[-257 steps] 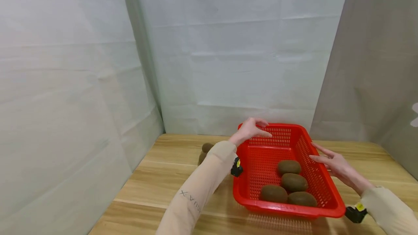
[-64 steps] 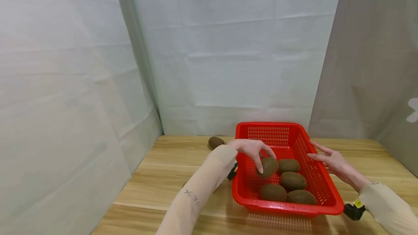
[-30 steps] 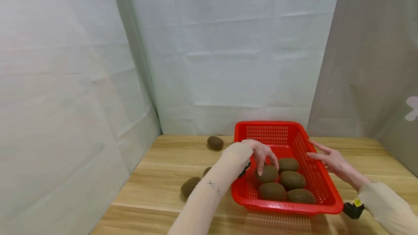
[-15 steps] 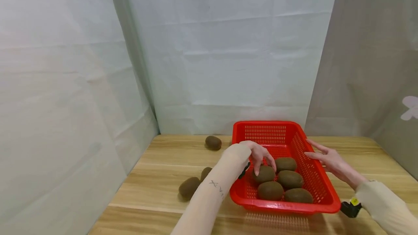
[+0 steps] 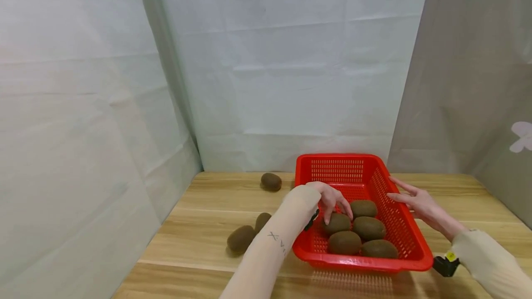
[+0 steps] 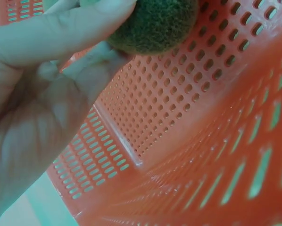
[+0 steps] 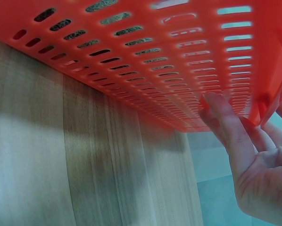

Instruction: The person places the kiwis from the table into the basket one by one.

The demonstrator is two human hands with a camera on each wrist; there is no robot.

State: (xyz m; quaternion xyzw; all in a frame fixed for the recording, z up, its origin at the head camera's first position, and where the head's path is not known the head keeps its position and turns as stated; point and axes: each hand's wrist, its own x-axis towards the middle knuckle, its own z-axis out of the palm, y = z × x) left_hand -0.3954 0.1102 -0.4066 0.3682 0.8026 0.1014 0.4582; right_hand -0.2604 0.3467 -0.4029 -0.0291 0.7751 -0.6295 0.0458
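L hand (image 5: 329, 196) w/ fingers round kiwi (image 5: 337, 224) in red bskt (image 5: 357, 262); R hand (image 5: 425, 206) fingers straight, touching bskt.

A light-brown, wood-grain tabletop (image 5: 195, 234) with long bands running left to right fills the near part of the scene. On the left, a large off-white, softly wrinkled fabric sheet (image 5: 75, 128) hangs like a wall. Behind the table's far edge is a pale grey-white sheet with straight fold creases (image 5: 282, 68); a darker grey-green vertical strip (image 5: 160, 45) marks the far left corner. On the right hangs a shaded, taupe-grey sheet (image 5: 457, 68) bearing a pale pink, petal-shaped motif (image 5: 522, 136). Light is soft, brighter on the left.
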